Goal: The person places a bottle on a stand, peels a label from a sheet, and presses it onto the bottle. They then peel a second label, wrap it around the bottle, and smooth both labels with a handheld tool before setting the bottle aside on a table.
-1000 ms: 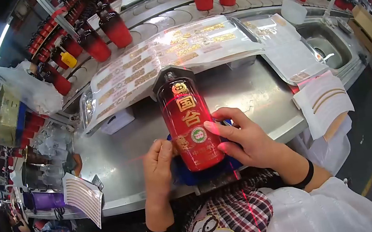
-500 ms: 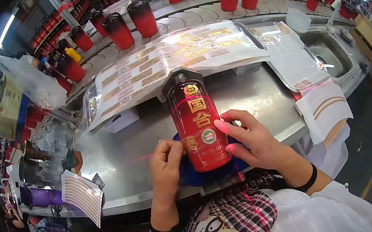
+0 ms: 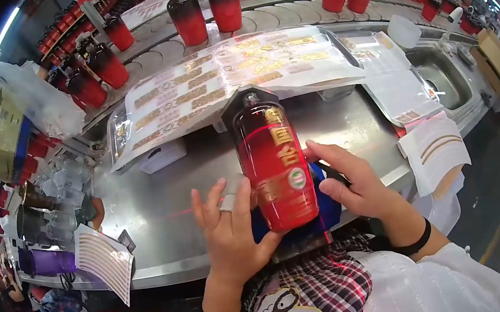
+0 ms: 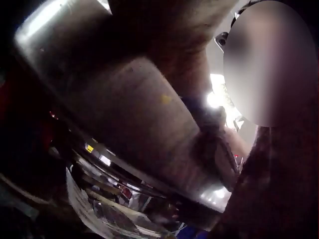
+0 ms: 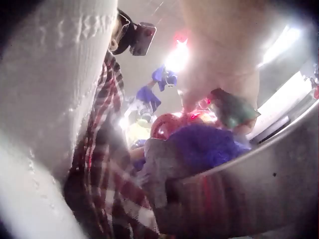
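Note:
A red-and-black bottle (image 3: 273, 165) with gold characters and a round green-and-white emblem lies tilted on a blue support (image 3: 327, 212), its neck against a dark angular holder (image 3: 227, 105). My left hand (image 3: 233, 240) is at the bottle's left side, fingers spread and thumb by its base; a pale wrap (image 3: 228, 203) circles one finger. On the other side, my right hand (image 3: 361, 185) has its fingertips at the bottle's edge and pinches a small dark piece (image 3: 333, 173) between thumb and fingers. In the right wrist view this piece (image 5: 232, 109) looks dark green.
Behind the bottle, a sheet of gold decals (image 3: 215, 81) covers a tray. Further back, several bottles (image 3: 188, 19) stand on a curved conveyor (image 3: 270, 17). A striped sheet (image 3: 103, 263) hangs at the left edge; white sheets (image 3: 432, 148) and a sink (image 3: 441, 71) are at right.
The bottle has turned about its length, so its characters and emblem sit further right. My left hand has gone from curled fingers to spread ones. Bottles on the conveyor have shifted right.

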The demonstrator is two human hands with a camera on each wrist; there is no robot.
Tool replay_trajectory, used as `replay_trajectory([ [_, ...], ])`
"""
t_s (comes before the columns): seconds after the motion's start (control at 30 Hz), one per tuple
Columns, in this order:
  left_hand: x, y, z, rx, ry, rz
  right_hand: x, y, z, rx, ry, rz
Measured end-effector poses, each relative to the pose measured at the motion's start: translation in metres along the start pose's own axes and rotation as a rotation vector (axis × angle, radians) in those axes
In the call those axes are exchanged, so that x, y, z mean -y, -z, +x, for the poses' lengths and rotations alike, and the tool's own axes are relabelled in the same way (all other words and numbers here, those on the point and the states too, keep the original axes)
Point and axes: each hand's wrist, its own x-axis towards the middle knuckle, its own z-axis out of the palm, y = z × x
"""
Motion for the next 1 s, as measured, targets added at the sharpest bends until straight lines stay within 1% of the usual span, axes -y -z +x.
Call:
replay_trajectory([
  [0.07, -0.004, 0.004, 0.001, -0.07, -0.043, 0.021, 0.004, 0.002, 0.001, -0.011, -0.021, 0.066],
  [0.17, -0.007, -0.003, 0.006, -0.034, 0.032, -0.164, 0.011, 0.001, 0.002, -0.04, 0.028, -0.059],
  [0.27, -0.004, -0.011, 0.001, -0.069, 0.244, -0.833, 0.014, 0.003, -0.001, -0.003, 0.086, -0.129],
  [0.33, -0.009, -0.016, 0.007, -0.147, 0.334, -0.918, 0.014, -0.001, -0.003, 0.008, 0.118, -0.191],
  [0.37, -0.011, -0.017, 0.01, -0.188, 0.38, -0.955, 0.013, -0.004, -0.004, 0.014, 0.138, -0.219],
  [0.4, -0.008, -0.021, 0.01, -0.179, 0.374, -0.824, 0.012, -0.007, -0.004, 0.02, 0.143, -0.22],
  [0.5, -0.008, -0.023, 0.006, -0.152, 0.392, -0.673, 0.01, -0.008, -0.005, 0.015, 0.159, -0.228],
  [0.6, -0.013, -0.023, 0.009, -0.197, 0.47, -0.794, 0.007, -0.008, -0.006, 0.027, 0.171, -0.247],
  [0.7, -0.018, -0.019, 0.018, -0.184, 0.533, -0.819, 0.005, -0.011, -0.005, 0.017, 0.176, -0.248],
  [0.8, -0.016, -0.028, 0.017, -0.266, 0.556, -0.974, 0.004, -0.011, -0.006, 0.018, 0.174, -0.23],
  [0.9, -0.015, -0.034, 0.012, -0.299, 0.611, -1.109, 0.006, -0.011, -0.005, 0.023, 0.175, -0.243],
  [1.0, -0.012, -0.039, 0.007, -0.313, 0.601, -1.156, 0.003, -0.012, -0.005, 0.023, 0.174, -0.229],
])
